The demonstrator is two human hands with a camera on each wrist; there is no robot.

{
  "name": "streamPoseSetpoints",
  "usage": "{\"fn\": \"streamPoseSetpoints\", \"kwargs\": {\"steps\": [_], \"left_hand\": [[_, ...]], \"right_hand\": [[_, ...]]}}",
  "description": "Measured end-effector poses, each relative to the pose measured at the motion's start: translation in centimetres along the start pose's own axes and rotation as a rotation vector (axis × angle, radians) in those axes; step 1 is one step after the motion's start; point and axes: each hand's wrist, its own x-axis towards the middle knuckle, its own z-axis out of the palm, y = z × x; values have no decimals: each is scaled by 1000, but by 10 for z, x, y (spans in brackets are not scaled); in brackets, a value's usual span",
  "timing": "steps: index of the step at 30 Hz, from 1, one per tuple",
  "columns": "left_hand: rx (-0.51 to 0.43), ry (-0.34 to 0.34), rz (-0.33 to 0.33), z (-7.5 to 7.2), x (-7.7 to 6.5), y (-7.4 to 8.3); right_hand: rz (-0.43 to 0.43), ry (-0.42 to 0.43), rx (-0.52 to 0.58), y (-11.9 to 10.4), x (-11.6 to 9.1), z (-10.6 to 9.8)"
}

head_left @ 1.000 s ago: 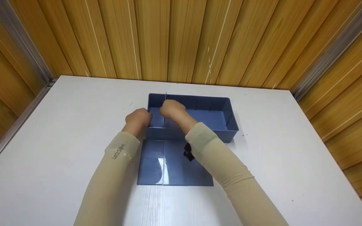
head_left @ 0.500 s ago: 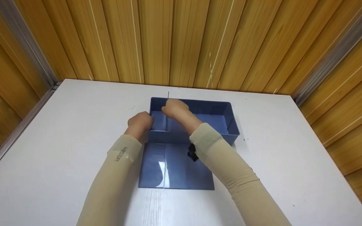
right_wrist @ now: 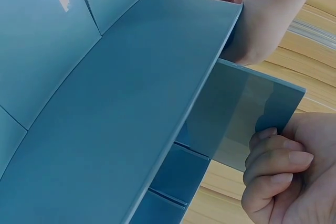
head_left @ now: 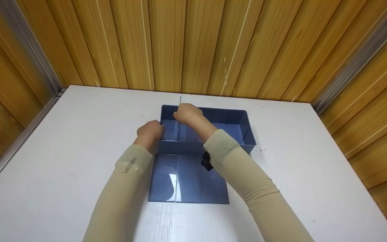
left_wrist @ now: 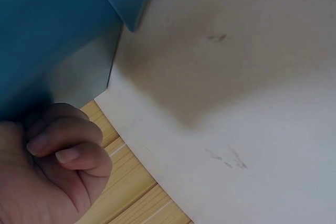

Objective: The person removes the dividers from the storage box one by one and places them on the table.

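My right hand [head_left: 188, 113] pinches a thin blue divider panel [right_wrist: 262, 95] by its edge, fingers curled, as the right wrist view shows. The divider stands upright across the left part of a long blue box [head_left: 210, 148], and its top pokes above the far rim. My left hand [head_left: 149, 132] grips the box's left end wall, with fingers curled in the left wrist view; its contact with the wall is partly hidden. Glossy blue flat panels [head_left: 193, 185] lie side by side on the table in front of the box, partly under my right forearm.
The box's long walls carry upright slots. A white table [head_left: 297, 174] surrounds it, with a wood-look slatted wall [head_left: 197, 47] behind and at both sides. A small black object [head_left: 207, 161] sits at my right cuff.
My right hand has risen slightly and the divider's top stands higher above the box's rim. My left hand stays at the left end wall. The head view has shifted a little.
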Motion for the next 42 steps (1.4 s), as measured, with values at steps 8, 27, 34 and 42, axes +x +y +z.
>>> {"fn": "streamPoseSetpoints", "kwargs": {"steps": [8,27,34,42], "left_hand": [[-2,-6,-10,1,1,0],[-12,-4,8,-1,0,-1],[-20,4,10,-3,0,-1],[-28,6,20,-1,-1,-1]], "right_hand": [[0,19,-10,-3,-3,-1],[-8,59,-47,-9,-12,-7],[-2,58,-56,-9,-11,-9],[-30,64,-42,-9,-16,-14]]}}
